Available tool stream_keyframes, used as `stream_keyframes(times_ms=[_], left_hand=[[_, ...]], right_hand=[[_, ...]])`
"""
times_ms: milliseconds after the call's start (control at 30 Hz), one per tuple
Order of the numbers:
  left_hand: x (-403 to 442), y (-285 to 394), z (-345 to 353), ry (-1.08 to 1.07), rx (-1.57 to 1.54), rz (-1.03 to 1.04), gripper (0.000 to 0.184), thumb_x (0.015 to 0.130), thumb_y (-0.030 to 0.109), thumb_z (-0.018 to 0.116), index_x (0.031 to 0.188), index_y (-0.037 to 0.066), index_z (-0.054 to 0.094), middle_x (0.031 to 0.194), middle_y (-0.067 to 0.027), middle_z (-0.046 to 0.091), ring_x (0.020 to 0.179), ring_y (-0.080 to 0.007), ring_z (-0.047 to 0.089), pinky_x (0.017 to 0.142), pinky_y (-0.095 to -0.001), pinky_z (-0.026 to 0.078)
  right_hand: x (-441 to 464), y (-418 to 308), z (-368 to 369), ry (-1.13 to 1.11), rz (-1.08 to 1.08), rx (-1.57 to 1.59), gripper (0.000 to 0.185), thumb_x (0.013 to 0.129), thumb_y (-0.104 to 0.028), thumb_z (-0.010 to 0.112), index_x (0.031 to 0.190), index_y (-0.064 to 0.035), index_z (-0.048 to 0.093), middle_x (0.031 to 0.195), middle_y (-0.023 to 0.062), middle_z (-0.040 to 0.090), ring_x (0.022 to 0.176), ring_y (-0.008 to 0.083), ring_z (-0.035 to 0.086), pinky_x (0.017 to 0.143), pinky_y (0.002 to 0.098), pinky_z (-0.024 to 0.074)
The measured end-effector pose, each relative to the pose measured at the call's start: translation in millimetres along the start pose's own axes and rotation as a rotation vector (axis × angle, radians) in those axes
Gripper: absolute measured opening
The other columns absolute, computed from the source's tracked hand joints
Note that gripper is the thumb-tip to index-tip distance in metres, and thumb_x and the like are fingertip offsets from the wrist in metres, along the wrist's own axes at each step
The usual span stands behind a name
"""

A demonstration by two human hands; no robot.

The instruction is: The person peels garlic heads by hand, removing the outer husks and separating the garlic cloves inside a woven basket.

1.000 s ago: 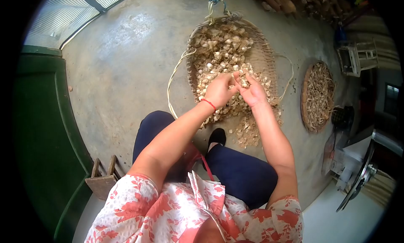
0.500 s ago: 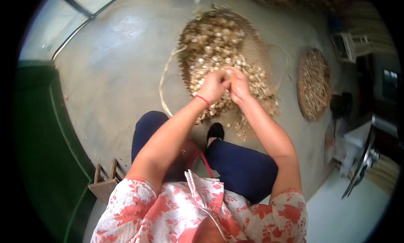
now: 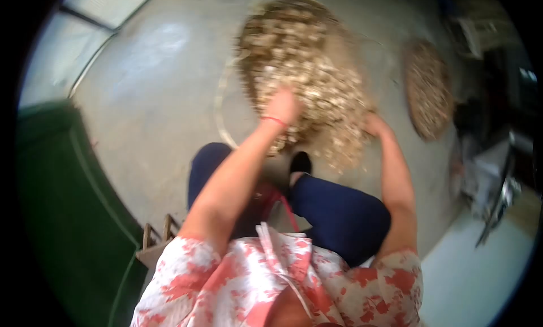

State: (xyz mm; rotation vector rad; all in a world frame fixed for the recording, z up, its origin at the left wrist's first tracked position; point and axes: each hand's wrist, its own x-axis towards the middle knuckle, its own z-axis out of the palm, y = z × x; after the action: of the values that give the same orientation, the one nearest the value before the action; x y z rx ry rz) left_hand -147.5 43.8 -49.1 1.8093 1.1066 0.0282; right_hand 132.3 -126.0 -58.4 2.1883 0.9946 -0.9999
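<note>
A large round woven basket (image 3: 339,50) lies on the floor before me, heaped with pale garlic bulbs (image 3: 288,41). My left hand (image 3: 284,105), with a red string round its wrist, is down at the near left of the heap. Motion blurs its fingers, so whether they hold a bulb does not show. At the right edge of the pile, my right hand (image 3: 373,123) reaches low beside loose pale cloves or skins (image 3: 346,137). Its fingertips are smeared too.
A second round tray (image 3: 430,92) of similar pieces lies to the right. Cords (image 3: 222,100) loop out from the basket's side. A green panel (image 3: 73,214) stands at left beside a small wooden stool (image 3: 155,242). Metal machinery (image 3: 503,191) is at far right.
My hands were together over the heap and have parted. The right hand moved right and down to the pile's edge; the left dropped slightly back. The view has shifted a little.
</note>
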Motion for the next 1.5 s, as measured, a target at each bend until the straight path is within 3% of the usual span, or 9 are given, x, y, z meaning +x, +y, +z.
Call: stream_keyframes(times_ms=[100,167,200,233,567,733,933,1167,1500], left_hand=[[-10,-1,6,0.200,0.190,0.210,0.016,0.071,0.015,0.059,0.080,0.004,0.067,0.094,-0.0178,0.063,0.087,-0.0308,0.060,0.080,-0.0392,0.049],[4,-8,48,0.022,0.434,0.292,0.016,0.071,0.019,0.060,0.077,0.009,0.071,0.084,-0.0133,0.065,0.081,-0.0258,0.062,0.072,-0.0388,0.051],[7,-9,39,-0.007,0.438,0.283,0.016,0.072,0.019,0.059,0.078,0.008,0.070,0.084,-0.0134,0.066,0.080,-0.0256,0.062,0.072,-0.0384,0.051],[5,-18,24,0.009,0.440,0.254,0.017,0.073,0.019,0.059,0.079,0.007,0.069,0.084,-0.0134,0.066,0.079,-0.0254,0.062,0.071,-0.0380,0.051],[2,23,-34,0.078,0.003,0.325,0.023,0.083,0.021,0.055,0.088,0.000,0.063,0.085,-0.0139,0.066,0.071,-0.0232,0.063,0.067,-0.0340,0.050],[-22,26,1,-0.155,-0.657,0.016,0.020,0.087,0.020,0.056,0.090,0.000,0.060,0.079,-0.0065,0.064,0.064,-0.0146,0.060,0.061,-0.0275,0.048],[-15,9,-9,-0.302,-0.730,-0.153,0.020,0.093,0.021,0.054,0.102,0.004,0.059,0.091,-0.0031,0.062,0.073,-0.0108,0.058,0.068,-0.0266,0.050],[-7,5,0,-0.303,-0.745,-0.104,0.021,0.092,0.024,0.055,0.100,0.004,0.060,0.089,-0.0036,0.063,0.070,-0.0087,0.056,0.068,-0.0267,0.050],[-11,6,0,-0.256,-0.744,-0.128,0.021,0.092,0.025,0.056,0.097,0.005,0.060,0.088,-0.0022,0.063,0.068,-0.0081,0.055,0.065,-0.0256,0.049]], right_hand=[[18,-43,-6,0.337,-0.083,0.359,0.038,0.086,-0.018,0.053,0.120,-0.0019,0.057,0.116,0.0169,0.061,0.106,0.0291,0.058,0.090,0.0390,0.0448],[-1,-81,-36,0.332,-0.121,0.457,0.038,0.088,-0.017,0.049,0.121,-0.0013,0.057,0.119,0.0173,0.060,0.111,0.0291,0.057,0.094,0.0388,0.0428],[74,-39,-12,0.393,-0.528,0.371,0.035,0.088,-0.014,0.048,0.118,-0.0002,0.060,0.118,0.0153,0.061,0.114,0.0287,0.055,0.096,0.0366,0.0412],[91,-40,-17,0.409,-0.538,0.331,0.034,0.088,-0.014,0.048,0.117,-0.0006,0.060,0.117,0.0156,0.062,0.112,0.0289,0.055,0.094,0.0370,0.0419],[-86,-59,-26,0.500,-0.105,0.426,0.028,0.083,-0.009,0.053,0.108,-0.0050,0.063,0.102,0.0190,0.065,0.090,0.0312,0.063,0.080,0.0404,0.0493],[-25,20,75,0.548,-0.397,0.422,0.017,0.086,-0.014,0.055,0.097,-0.0027,0.062,0.094,0.0187,0.065,0.086,0.0340,0.063,0.076,0.0403,0.0493],[-25,7,88,0.630,-0.084,0.414,0.025,0.083,-0.027,0.065,0.101,-0.0090,0.063,0.098,0.0096,0.066,0.086,0.0267,0.064,0.081,0.0397,0.0492],[-13,-12,88,0.379,0.157,0.317,0.036,0.080,-0.027,0.067,0.102,-0.0002,0.059,0.097,0.0217,0.063,0.091,0.0358,0.061,0.082,0.0444,0.0485],[4,3,117,0.630,-0.019,0.314,0.022,0.079,-0.012,0.056,0.097,-0.0006,0.061,0.092,0.0208,0.062,0.086,0.0338,0.063,0.080,0.0425,0.0499]])
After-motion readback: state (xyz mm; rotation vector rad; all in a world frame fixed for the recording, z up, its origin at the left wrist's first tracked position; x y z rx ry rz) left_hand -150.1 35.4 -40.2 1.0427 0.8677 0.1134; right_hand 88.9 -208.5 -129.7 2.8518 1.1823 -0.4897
